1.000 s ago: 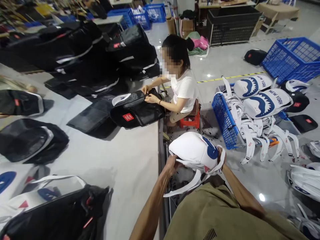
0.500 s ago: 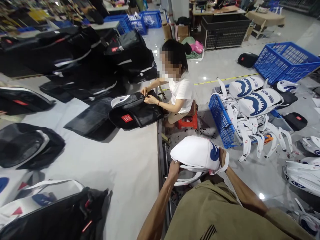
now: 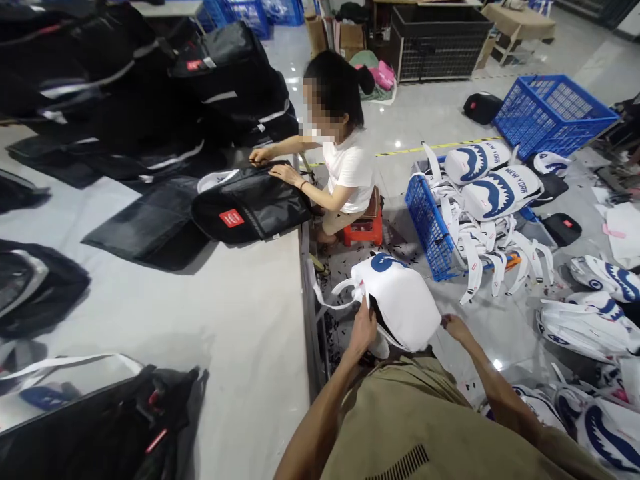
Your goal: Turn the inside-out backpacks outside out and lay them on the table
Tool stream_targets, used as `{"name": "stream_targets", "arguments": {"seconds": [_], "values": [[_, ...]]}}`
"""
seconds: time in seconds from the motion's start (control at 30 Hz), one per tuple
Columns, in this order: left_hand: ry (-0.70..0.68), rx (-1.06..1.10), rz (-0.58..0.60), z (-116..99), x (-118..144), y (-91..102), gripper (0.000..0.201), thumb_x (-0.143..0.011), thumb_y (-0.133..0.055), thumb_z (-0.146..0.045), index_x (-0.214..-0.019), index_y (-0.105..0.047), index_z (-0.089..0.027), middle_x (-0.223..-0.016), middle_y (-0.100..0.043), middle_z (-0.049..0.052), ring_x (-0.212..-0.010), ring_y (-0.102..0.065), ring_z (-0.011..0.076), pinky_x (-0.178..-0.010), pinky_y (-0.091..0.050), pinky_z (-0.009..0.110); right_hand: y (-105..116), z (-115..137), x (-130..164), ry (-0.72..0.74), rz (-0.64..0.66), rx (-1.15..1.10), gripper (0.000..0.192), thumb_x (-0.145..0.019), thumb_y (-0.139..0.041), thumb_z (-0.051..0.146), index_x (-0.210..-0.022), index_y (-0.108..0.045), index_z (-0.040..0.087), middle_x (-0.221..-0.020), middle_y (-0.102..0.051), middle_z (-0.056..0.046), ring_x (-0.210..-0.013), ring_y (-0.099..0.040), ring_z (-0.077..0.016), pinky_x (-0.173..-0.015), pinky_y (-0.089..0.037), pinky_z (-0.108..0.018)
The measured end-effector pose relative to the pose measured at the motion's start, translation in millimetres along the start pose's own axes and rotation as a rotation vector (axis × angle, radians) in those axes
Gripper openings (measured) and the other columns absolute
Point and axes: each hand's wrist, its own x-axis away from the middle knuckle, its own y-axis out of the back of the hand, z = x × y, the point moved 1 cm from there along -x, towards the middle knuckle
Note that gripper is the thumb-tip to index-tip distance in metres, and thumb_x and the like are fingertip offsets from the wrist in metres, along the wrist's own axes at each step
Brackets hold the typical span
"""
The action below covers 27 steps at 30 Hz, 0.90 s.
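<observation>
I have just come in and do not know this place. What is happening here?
The person wearing the camera holds a white backpack with both hands: left hand at its opening, right hand at its lower edge. Across the table, a seated co-worker handles a black backpack. More white backpacks fill a blue crate.

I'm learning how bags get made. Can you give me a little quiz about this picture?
1. True or false: both hands hold the white backpack.
2. What colour is the stool under the seated person? A red, B green, C yellow.
3. The seated person's hands rest on a ____ bag.

Key: 1 true, left hand and right hand grip it; 2 A; 3 black.
</observation>
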Motion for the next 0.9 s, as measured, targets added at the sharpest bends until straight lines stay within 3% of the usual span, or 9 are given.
{"name": "stream_targets", "arguments": {"seconds": [0.1,0.2,0.37,0.57,0.63,0.73,0.83,0.9], "values": [[-0.021,0.028,-0.012,-8.7,-4.2,5.7,0.063,-0.095,-0.056,-0.022,-0.158,-0.06,-0.016,-0.167,-0.062,0.018,-0.165,-0.046,0.0329,-0.138,-0.032,0.05,-4.4,9.1,-15.0,-0.01,0.103,-0.138,0.054,-0.102,-0.055,0.065,-0.122,-0.079,0.021,-0.117,-0.084,-0.009,-0.111,-0.078,-0.0266,-0.095,-0.063,-0.041],[-0.021,0.045,-0.032,-15.2,4.7,10.8,0.058,-0.097,-0.058,-0.026,-0.153,-0.064,-0.015,-0.161,-0.067,0.018,-0.158,-0.054,0.0325,-0.136,-0.036,0.049,-16.4,43.2,-19.7,0.065,0.262,-0.227,0.071,-0.091,-0.071,0.072,-0.142,-0.071,0.022,-0.141,-0.078,-0.013,-0.128,-0.073,-0.0307,-0.11,-0.058,-0.045],[0.004,-0.033,-0.099,5.1,27.9,24.6,0.056,-0.101,-0.055,-0.035,-0.153,-0.063,-0.016,-0.164,-0.064,0.02,-0.16,-0.052,0.035,-0.137,-0.036,0.051,-34.4,94.9,-7.1,0.104,0.216,-0.048,0.079,-0.088,-0.078,0.077,-0.145,-0.068,0.023,-0.137,-0.079,-0.014,-0.124,-0.073,-0.0372,-0.107,-0.055,-0.048],[0.135,-0.109,-0.165,32.0,25.1,19.5,0.064,-0.097,-0.057,-0.036,-0.159,-0.055,-0.017,-0.172,-0.055,0.021,-0.169,-0.04,0.035,-0.137,-0.036,0.052,-52.2,86.9,-7.6,0.057,0.249,0.0,0.091,-0.089,-0.08,0.076,-0.162,-0.057,0.027,-0.146,-0.076,-0.013,-0.134,-0.07,-0.0385,-0.108,-0.051,-0.044],[0.098,-0.121,-0.176,26.1,18.7,17.0,0.065,-0.097,-0.057,-0.038,-0.158,-0.055,-0.015,-0.169,-0.057,0.023,-0.167,-0.044,0.0356,-0.136,-0.039,0.051,-54.5,82.6,-11.2,0.08,0.23,0.051,0.079,-0.094,-0.073,0.078,-0.153,-0.066,0.025,-0.139,-0.079,-0.014,-0.129,-0.073,-0.0388,-0.104,-0.051,-0.043],[0.025,-0.142,-0.163,2.2,11.4,20.4,0.063,-0.097,-0.06,-0.041,-0.155,-0.059,-0.016,-0.159,-0.067,0.023,-0.157,-0.056,0.0386,-0.128,-0.048,0.052,-55.6,86.3,-10.9,0.125,0.176,0.196,0.061,-0.104,-0.059,0.077,-0.114,-0.08,0.02,-0.115,-0.084,-0.016,-0.114,-0.077,-0.0384,-0.095,-0.05,-0.04],[-0.023,-0.2,-0.169,-38.0,12.9,28.4,0.057,-0.099,-0.059,-0.042,-0.15,-0.064,-0.018,-0.15,-0.074,0.022,-0.147,-0.064,0.0414,-0.12,-0.054,0.052,-47.8,100.0,-1.4,0.158,0.072,0.208,0.06,-0.108,-0.053,0.071,-0.08,-0.073,0.022,-0.088,-0.08,-0.013,-0.097,-0.077,-0.0337,-0.087,-0.047,-0.037],[-0.052,-0.23,-0.189,-72.5,21.0,32.7,0.053,-0.103,-0.056,-0.044,-0.148,-0.068,-0.018,-0.141,-0.078,0.02,-0.138,-0.07,0.0402,-0.115,-0.057,0.051,-33.9,112.4,8.8,0.181,-0.015,0.128,0.063,-0.109,-0.05,0.071,-0.072,-0.067,0.023,-0.078,-0.075,-0.009,-0.088,-0.074,-0.0294,-0.083,-0.046,-0.035]]}}
